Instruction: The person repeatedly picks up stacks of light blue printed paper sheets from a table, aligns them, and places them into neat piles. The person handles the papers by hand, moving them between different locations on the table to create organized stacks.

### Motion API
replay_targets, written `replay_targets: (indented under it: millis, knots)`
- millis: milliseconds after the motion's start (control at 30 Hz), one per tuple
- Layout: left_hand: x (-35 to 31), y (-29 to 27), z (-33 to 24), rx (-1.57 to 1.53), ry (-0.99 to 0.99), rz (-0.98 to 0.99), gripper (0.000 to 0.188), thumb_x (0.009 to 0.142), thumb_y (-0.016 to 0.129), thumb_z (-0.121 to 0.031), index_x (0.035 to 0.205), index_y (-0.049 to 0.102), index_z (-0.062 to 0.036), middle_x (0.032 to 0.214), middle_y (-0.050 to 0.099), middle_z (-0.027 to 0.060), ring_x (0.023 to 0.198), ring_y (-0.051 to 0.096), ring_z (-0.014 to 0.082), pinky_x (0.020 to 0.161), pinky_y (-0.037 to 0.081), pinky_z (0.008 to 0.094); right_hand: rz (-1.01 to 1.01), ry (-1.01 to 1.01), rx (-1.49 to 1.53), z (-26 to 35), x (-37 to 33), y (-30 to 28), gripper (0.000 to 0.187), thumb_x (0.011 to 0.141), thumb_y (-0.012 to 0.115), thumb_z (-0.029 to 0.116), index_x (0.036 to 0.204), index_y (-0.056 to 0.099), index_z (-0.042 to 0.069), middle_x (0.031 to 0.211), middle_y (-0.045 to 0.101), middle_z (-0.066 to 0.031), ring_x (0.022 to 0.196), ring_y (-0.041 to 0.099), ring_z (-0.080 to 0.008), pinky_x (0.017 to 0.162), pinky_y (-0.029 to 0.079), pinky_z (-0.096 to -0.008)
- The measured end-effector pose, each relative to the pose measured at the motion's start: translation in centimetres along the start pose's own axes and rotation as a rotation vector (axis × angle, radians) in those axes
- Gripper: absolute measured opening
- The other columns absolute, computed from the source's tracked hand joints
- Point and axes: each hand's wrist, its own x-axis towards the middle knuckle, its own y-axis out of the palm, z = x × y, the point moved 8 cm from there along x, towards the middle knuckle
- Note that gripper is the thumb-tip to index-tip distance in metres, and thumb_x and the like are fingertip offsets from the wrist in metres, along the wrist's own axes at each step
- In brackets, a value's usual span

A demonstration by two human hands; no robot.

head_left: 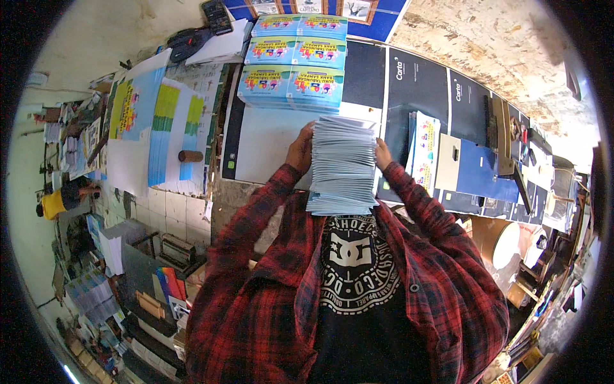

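Note:
Between my two hands stands a tall stack of thin pale-blue booklets (343, 165), held close in front of my chest with its edges facing me. My left hand (300, 148) presses on the stack's left side near its far end. On the opposite side my right hand (382, 154) grips it, its fingers partly hidden by the paper. Just beyond the stack, several piles of finished booklets (291, 86) with yellow and blue covers sit in two columns. Under them lies a white sheet (275, 131) on the dark table.
Right of me are some colourful booklets (423, 150), a blue folder (476, 168) and a dark tabletop (400, 83). On the left table, large printed sheets (163, 131) lie beside a brown cylinder (190, 156). A phone (217, 17) rests at the back. Another person (59, 201) bends at far left.

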Motion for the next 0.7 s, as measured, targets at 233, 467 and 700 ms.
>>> replay_targets:
  millis: [233, 467, 700]
  knots:
    - [-3.7, 0.5, -4.7, 0.844, 0.292, 0.413, 0.099, 0.067, 0.071, -0.019, 0.145, 0.011, -0.0111, 0.148, 0.022, 0.0174, 0.137, 0.021, 0.0368, 0.108, 0.027, 0.0506, 0.319, -0.51, -0.464, 3.7, -2.4, 0.0, 0.094, 0.066, 0.073, 0.015, 0.142, 0.021, 0.003, 0.138, 0.037, -0.0224, 0.127, 0.04, -0.0356, 0.103, 0.035, -0.0439]
    - [-3.7, 1.9, -1.7, 0.748, 0.322, 0.326, 0.112, 0.062, 0.078, -0.033, 0.146, 0.006, -0.0104, 0.149, 0.017, 0.0152, 0.139, 0.017, 0.0325, 0.108, 0.023, 0.0547, 0.378, -0.552, -0.592, 7.1, -5.4, 1.0, 0.12, 0.045, 0.08, 0.036, 0.141, 0.017, 0.0, 0.142, 0.024, -0.0238, 0.133, 0.024, -0.0399, 0.106, 0.02, -0.0566]
    - [-4.0, 1.6, -5.3, 0.614, 0.438, 0.131, 0.083, 0.076, 0.067, -0.015, 0.139, 0.015, -0.002, 0.134, 0.034, 0.0226, 0.13, 0.033, 0.0349, 0.107, 0.032, 0.0387, 0.08, -0.637, -0.357, 6.1, -3.6, 3.0, 0.098, 0.063, 0.069, 0.023, 0.143, 0.018, -0.001, 0.143, 0.027, -0.0231, 0.132, 0.027, -0.0365, 0.105, 0.021, -0.0444]
